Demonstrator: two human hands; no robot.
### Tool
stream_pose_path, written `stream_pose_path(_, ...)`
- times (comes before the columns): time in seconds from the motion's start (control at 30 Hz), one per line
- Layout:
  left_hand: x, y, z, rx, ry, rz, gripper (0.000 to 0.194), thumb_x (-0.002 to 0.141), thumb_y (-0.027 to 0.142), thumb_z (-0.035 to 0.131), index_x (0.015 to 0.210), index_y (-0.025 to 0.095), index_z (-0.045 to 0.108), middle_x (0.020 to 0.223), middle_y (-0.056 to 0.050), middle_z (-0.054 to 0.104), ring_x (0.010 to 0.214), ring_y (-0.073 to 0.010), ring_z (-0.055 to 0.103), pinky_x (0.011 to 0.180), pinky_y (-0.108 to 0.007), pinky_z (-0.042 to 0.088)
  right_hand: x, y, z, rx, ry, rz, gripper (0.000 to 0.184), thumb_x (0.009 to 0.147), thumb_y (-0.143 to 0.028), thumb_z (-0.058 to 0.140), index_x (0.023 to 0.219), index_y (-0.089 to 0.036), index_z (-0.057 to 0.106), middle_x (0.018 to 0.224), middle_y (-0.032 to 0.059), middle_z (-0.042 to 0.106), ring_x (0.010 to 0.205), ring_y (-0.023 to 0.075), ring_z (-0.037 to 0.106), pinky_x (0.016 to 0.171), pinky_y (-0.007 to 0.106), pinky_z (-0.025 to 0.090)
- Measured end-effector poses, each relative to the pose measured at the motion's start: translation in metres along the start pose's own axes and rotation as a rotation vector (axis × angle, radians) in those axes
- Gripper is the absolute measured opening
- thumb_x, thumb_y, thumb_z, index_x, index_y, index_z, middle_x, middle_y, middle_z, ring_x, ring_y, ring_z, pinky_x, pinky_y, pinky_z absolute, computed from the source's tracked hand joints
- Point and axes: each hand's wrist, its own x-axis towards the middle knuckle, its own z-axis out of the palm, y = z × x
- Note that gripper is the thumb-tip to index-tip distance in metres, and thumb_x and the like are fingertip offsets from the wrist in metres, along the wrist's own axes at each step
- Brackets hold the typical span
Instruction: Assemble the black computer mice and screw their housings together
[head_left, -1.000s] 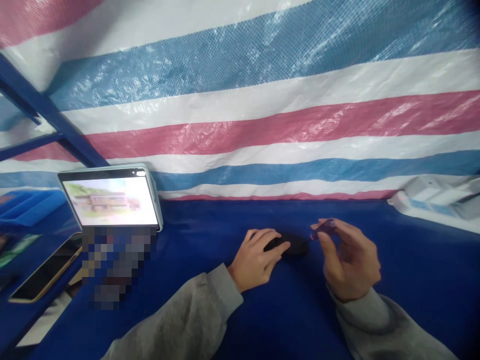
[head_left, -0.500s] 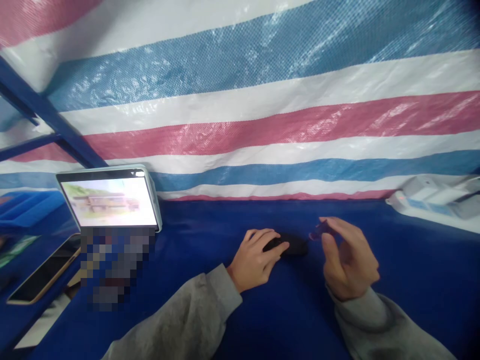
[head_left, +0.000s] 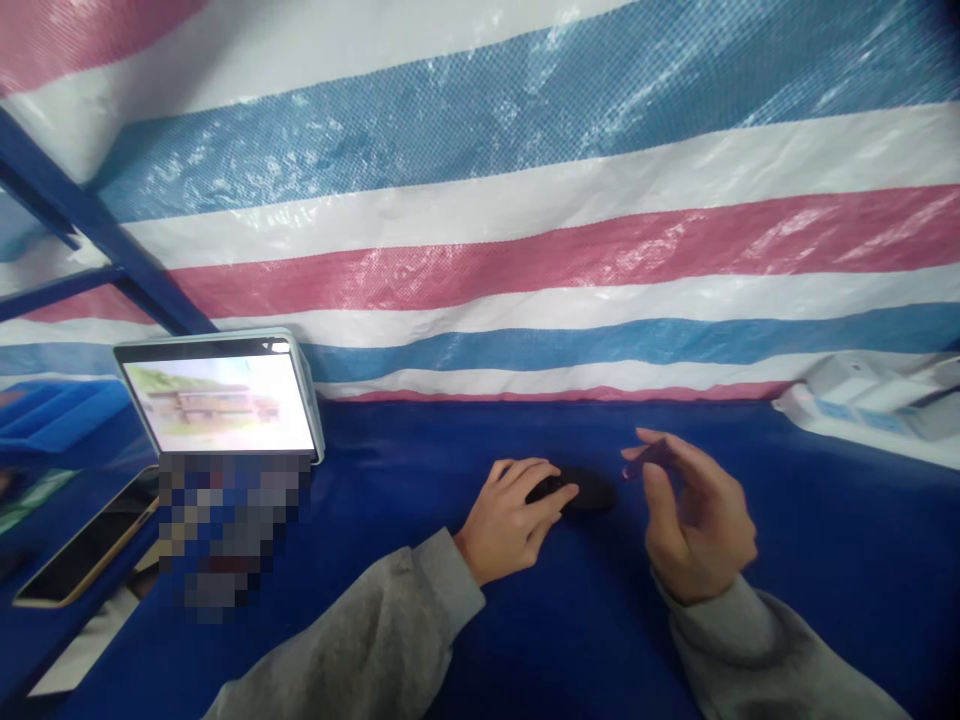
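Note:
My left hand (head_left: 511, 520) lies over the left end of a black rounded object (head_left: 592, 488) on the blue table. Its fingers curl around that end, and their grip covers part of it. To the right, my right hand (head_left: 701, 515) hovers just above the table, palm turned inward. Between its thumb and fingers is a small dark purple piece (head_left: 636, 462), thin and slightly shiny, poking out to the left toward the black object without touching it. The rest of the purple piece is hidden by the fingers, so its kind is unclear.
A tablet (head_left: 221, 400) in a pale case stands lit at the left. Near it are a phone (head_left: 86, 540), a blurred-out patch and a blue tray (head_left: 67, 415). White devices (head_left: 862, 410) sit at the right. A striped tarp (head_left: 480, 270) hangs behind the blue table (head_left: 420, 440).
The purple piece in my right hand has tilted, its right part now higher, and the fingers have shifted slightly. My left hand and the black object stay put.

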Motion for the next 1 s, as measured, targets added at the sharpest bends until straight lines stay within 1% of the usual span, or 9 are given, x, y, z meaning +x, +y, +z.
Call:
stream_pose_path(0.13, -0.0007, -0.0005, 0.0014, -0.001, 0.0, 0.003, 0.037, 0.097, 0.015, 0.049, 0.131, 0.022, 0.06, 0.127, -0.013, 0.063, 0.124, -0.0272, 0.055, 0.099, -0.047, 0.044, -0.0011, 0.0019, 0.0009, 0.043, 0.02, -0.02, 0.042, 0.081, -0.006, 0.068, 0.12, -0.021, 0.063, 0.105, 0.0082, 0.072, 0.09, 0.0243, 0.074, 0.075, 0.045, 0.063)
stream_pose_path(0.27, -0.0011, -0.0009, 0.0021, 0.003, -0.008, 0.003, 0.038, 0.097, 0.015, 0.05, 0.132, 0.023, 0.06, 0.128, -0.012, 0.062, 0.125, -0.0271, 0.055, 0.099, -0.047, 0.045, -0.0039, -0.0024, 0.0013, 0.041, 0.001, 0.04, 0.038, 0.088, -0.01, 0.062, 0.124, -0.02, 0.062, 0.119, 0.0113, 0.071, 0.09, 0.0243, 0.075, 0.076, 0.047, 0.064)
stream_pose_path(0.33, -0.001, -0.0007, 0.0018, 0.008, -0.01, 0.001, 0.038, 0.097, 0.015, 0.05, 0.132, 0.023, 0.06, 0.128, -0.012, 0.062, 0.125, -0.0271, 0.055, 0.099, -0.047, 0.045, -0.0042, -0.003, 0.0016, -0.002, 0.0, 0.05, 0.036, 0.088, -0.012, 0.061, 0.123, -0.02, 0.063, 0.118, 0.0105, 0.072, 0.09, 0.0238, 0.075, 0.078, 0.047, 0.064)
stream_pose_path(0.47, -0.0007, -0.0003, 0.0012, 0.007, -0.014, -0.003, 0.037, 0.097, 0.015, 0.05, 0.132, 0.022, 0.06, 0.129, -0.013, 0.062, 0.126, -0.0272, 0.055, 0.099, -0.046, 0.045, -0.0011, 0.0026, 0.0006, -0.113, 0.054, -0.065, 0.034, 0.083, -0.013, 0.07, 0.116, -0.022, 0.067, 0.108, 0.0082, 0.073, 0.087, 0.0224, 0.073, 0.074, 0.043, 0.063)
stream_pose_path(0.57, -0.0005, -0.0001, 0.0011, 0.003, -0.014, -0.008, 0.038, 0.096, 0.014, 0.051, 0.132, 0.023, 0.06, 0.128, -0.012, 0.062, 0.126, -0.0266, 0.054, 0.1, -0.046, 0.044, -0.0001, 0.0061, -0.0007, -0.138, 0.07, -0.09, 0.036, 0.079, -0.012, 0.074, 0.113, -0.021, 0.068, 0.104, 0.0083, 0.072, 0.083, 0.0208, 0.072, 0.069, 0.039, 0.062)
stream_pose_path(0.7, -0.0003, 0.0002, 0.0007, 0.007, -0.013, -0.011, 0.037, 0.097, 0.016, 0.05, 0.131, 0.023, 0.06, 0.127, -0.011, 0.063, 0.124, -0.0261, 0.055, 0.099, -0.045, 0.045, -0.0026, 0.002, 0.0003, 0.009, 0.0, 0.002, 0.039, 0.086, -0.009, 0.064, 0.123, -0.022, 0.061, 0.11, 0.0096, 0.071, 0.091, 0.023, 0.073, 0.068, 0.041, 0.064)
stream_pose_path(0.8, 0.0, 0.0006, 0.0005, -0.005, -0.002, -0.008, 0.036, 0.097, 0.016, 0.049, 0.131, 0.022, 0.061, 0.126, -0.012, 0.063, 0.123, -0.0265, 0.056, 0.099, -0.046, 0.045, -0.0036, -0.0018, 0.0022, 0.116, -0.019, 0.04, 0.045, 0.087, -0.006, 0.062, 0.128, -0.022, 0.056, 0.118, 0.0112, 0.069, 0.088, 0.0217, 0.075, 0.066, 0.038, 0.065)
stream_pose_path(0.87, 0.0004, 0.0006, 0.0005, -0.005, 0.005, -0.002, 0.035, 0.098, 0.016, 0.049, 0.13, 0.022, 0.061, 0.126, -0.012, 0.063, 0.123, -0.0268, 0.056, 0.098, -0.046, 0.045, -0.0034, -0.0014, 0.0023, 0.105, -0.016, 0.034, 0.045, 0.085, -0.007, 0.065, 0.127, -0.021, 0.056, 0.115, 0.0108, 0.07, 0.086, 0.0216, 0.075, 0.068, 0.041, 0.065)
stream_pose_path(1.0, 0.001, -0.0001, 0.0008, 0.0, 0.008, 0.004, 0.035, 0.097, 0.016, 0.05, 0.13, 0.021, 0.061, 0.127, -0.012, 0.063, 0.123, -0.0266, 0.056, 0.098, -0.045, 0.045, -0.003, 0.0018, 0.0001, -0.025, 0.027, -0.018, 0.04, 0.082, -0.01, 0.07, 0.12, -0.021, 0.064, 0.104, 0.0083, 0.072, 0.086, 0.0236, 0.074, 0.075, 0.047, 0.064)
